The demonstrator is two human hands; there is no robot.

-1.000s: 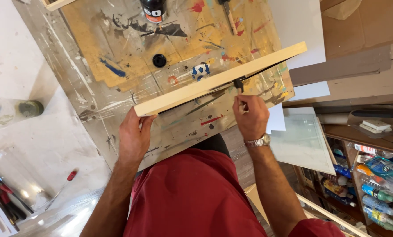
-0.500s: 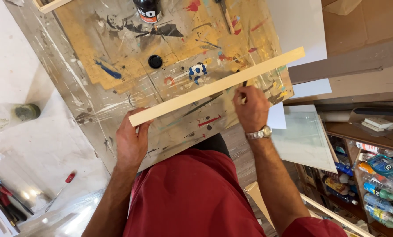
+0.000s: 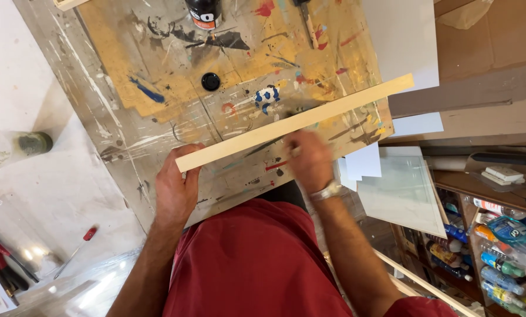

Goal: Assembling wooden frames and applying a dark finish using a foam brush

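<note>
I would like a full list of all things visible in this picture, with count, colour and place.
wooden strip: one, pale, slanting over the board
work board: one, paint-stained, centre
black jar: one, top edge
black cap: one, on the board
screwdriver: one, red handle, lower left
paint bottles: several, mixed colours, shelves at right
white sheets: several, right of the board
left hand: holds the strip's near end
right hand: blurred, at the strip's middle
</note>
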